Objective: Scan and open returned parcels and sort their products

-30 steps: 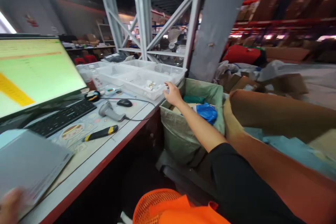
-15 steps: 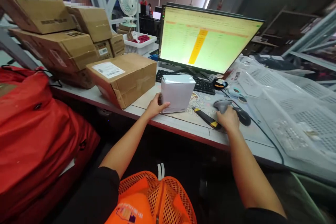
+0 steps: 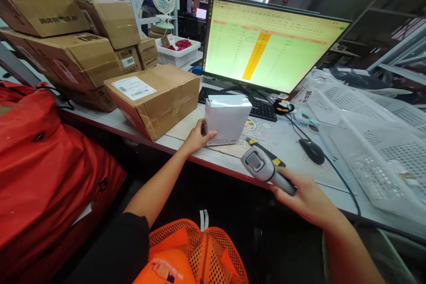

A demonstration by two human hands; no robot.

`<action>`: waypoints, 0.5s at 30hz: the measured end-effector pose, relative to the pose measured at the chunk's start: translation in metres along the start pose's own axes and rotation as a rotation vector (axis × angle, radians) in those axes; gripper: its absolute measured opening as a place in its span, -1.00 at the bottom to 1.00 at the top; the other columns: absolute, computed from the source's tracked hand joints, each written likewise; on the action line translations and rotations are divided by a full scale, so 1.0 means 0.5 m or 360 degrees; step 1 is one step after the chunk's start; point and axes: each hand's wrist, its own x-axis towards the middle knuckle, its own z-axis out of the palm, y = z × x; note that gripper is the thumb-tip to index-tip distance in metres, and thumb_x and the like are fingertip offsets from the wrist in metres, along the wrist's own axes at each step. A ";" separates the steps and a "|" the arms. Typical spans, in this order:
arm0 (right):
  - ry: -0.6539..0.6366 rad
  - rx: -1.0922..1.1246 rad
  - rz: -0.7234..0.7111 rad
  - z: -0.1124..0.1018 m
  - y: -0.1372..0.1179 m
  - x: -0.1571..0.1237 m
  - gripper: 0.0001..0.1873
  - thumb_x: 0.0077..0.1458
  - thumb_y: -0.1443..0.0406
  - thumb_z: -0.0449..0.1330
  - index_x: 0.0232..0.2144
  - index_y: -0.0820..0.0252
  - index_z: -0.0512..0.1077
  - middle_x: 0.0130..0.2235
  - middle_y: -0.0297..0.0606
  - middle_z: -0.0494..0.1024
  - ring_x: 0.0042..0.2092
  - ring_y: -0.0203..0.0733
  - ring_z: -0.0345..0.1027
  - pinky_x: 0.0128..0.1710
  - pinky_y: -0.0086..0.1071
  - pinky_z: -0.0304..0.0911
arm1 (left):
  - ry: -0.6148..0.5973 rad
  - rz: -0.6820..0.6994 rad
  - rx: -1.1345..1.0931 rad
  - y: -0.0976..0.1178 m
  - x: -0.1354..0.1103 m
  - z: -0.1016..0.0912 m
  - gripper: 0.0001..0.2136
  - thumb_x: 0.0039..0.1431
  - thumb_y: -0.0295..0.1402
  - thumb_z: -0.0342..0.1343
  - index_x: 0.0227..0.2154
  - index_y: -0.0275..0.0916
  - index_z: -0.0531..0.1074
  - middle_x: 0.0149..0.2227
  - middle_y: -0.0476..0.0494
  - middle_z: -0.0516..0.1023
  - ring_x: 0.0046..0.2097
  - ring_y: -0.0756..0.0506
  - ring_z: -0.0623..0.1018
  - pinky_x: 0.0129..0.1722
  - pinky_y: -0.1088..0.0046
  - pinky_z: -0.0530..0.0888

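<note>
My left hand (image 3: 197, 138) grips the lower left edge of a small white box (image 3: 226, 120), which stands upright near the desk's front edge. In my right hand (image 3: 304, 193) is a grey barcode scanner (image 3: 266, 168), gripped by its handle and held over the front edge of the desk, its head toward the white box. Partly hidden behind the scanner lies a black and yellow utility knife (image 3: 277, 160). A black mouse (image 3: 312, 151) rests on the desk beyond my right hand.
A taped cardboard box (image 3: 159, 97) with a label sits left of the white box, before stacked cartons (image 3: 60, 57). A monitor (image 3: 266, 49) and keyboard (image 3: 262, 109) stand behind. White plastic baskets (image 3: 376, 159) are at right, a red bag (image 3: 49, 177) at left.
My right hand has lifted the barcode scanner off the desk beside the mouse and brought it toward me and the white box. My left hand keeps its grip on the box.
</note>
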 end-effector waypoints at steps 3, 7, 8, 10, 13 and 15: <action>-0.0044 0.0027 -0.0106 0.016 -0.015 -0.011 -0.65 0.15 0.17 0.16 -0.07 0.13 0.57 -0.25 -0.26 0.68 -0.32 -0.13 0.53 -0.27 -0.34 0.40 | -0.0006 0.0005 -0.0013 -0.001 -0.002 0.001 -0.35 0.17 -0.04 0.35 0.21 -0.21 0.29 0.15 -0.34 0.57 0.19 -0.31 0.57 0.27 0.07 0.45; 0.0061 -0.0101 0.0122 0.006 0.061 0.055 -0.55 0.20 0.08 0.15 0.00 0.19 0.56 -0.19 -0.18 0.69 -0.21 -0.02 0.58 -0.17 -0.26 0.43 | -0.0010 -0.0024 -0.0028 -0.003 -0.004 0.003 -0.34 0.15 -0.03 0.36 0.21 -0.20 0.30 0.15 -0.33 0.57 0.20 -0.30 0.57 0.27 0.09 0.45; 0.0153 -0.0184 0.0272 0.000 0.088 0.080 -0.51 0.21 0.06 0.15 0.04 0.23 0.56 -0.16 -0.12 0.69 -0.15 0.05 0.59 -0.12 -0.22 0.43 | -0.0011 -0.0031 -0.0037 -0.003 -0.004 0.003 -0.34 0.14 -0.03 0.37 0.21 -0.20 0.30 0.14 -0.33 0.58 0.19 -0.30 0.57 0.26 0.10 0.45; 0.0306 -0.0404 0.0617 -0.005 0.137 0.130 -0.45 0.25 0.07 0.13 0.11 0.33 0.52 -0.08 0.03 0.68 -0.03 0.18 0.58 -0.03 -0.14 0.42 | -0.0015 -0.0031 -0.0044 0.000 -0.004 0.005 -0.34 0.13 -0.05 0.38 0.20 -0.19 0.30 0.13 -0.32 0.58 0.18 -0.29 0.57 0.25 0.11 0.46; 0.0294 -0.0691 0.0985 0.002 0.183 0.182 -0.36 0.35 0.07 0.05 0.25 0.47 0.39 0.08 0.25 0.60 0.10 0.28 0.53 0.05 -0.05 0.39 | -0.0032 -0.0013 -0.0021 0.004 -0.006 0.005 -0.35 0.13 -0.05 0.37 0.19 -0.19 0.30 0.14 -0.32 0.58 0.18 -0.29 0.57 0.25 0.10 0.45; 0.0184 -0.0786 0.1064 0.006 0.194 0.197 -0.30 0.37 0.06 0.05 0.32 0.53 0.28 0.13 0.31 0.55 0.13 0.29 0.51 0.05 -0.02 0.39 | -0.0035 -0.0012 -0.0009 0.006 -0.006 0.005 -0.36 0.14 -0.04 0.37 0.18 -0.19 0.30 0.14 -0.32 0.58 0.18 -0.29 0.57 0.25 0.09 0.45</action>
